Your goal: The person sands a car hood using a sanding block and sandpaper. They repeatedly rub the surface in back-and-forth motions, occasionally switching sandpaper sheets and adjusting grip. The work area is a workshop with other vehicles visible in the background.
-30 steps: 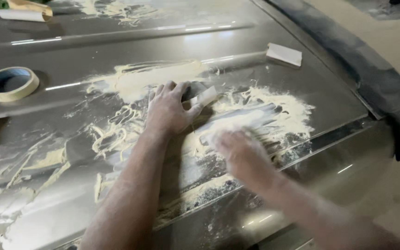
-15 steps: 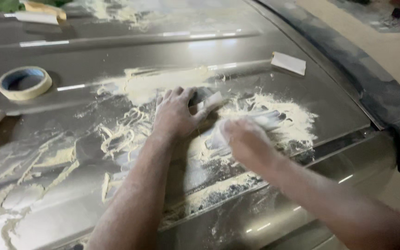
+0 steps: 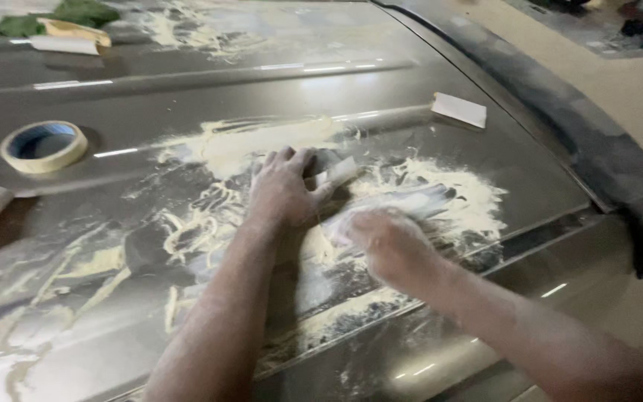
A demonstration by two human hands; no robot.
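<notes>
Pressing left hand (image 3: 284, 190) on dusty, ridged metal panel (image 3: 187, 97).

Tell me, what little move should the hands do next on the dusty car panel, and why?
Probably slide the right hand a bit further right over the thick pale filler patch, while the left hand stays flat on the grey panel. That patch looks heaviest there, with powder lying on it.

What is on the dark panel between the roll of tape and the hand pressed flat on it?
In the head view, between the tape roll and the left hand, the panel carries only pale yellowish smears and dust; no tool lies there.
</notes>
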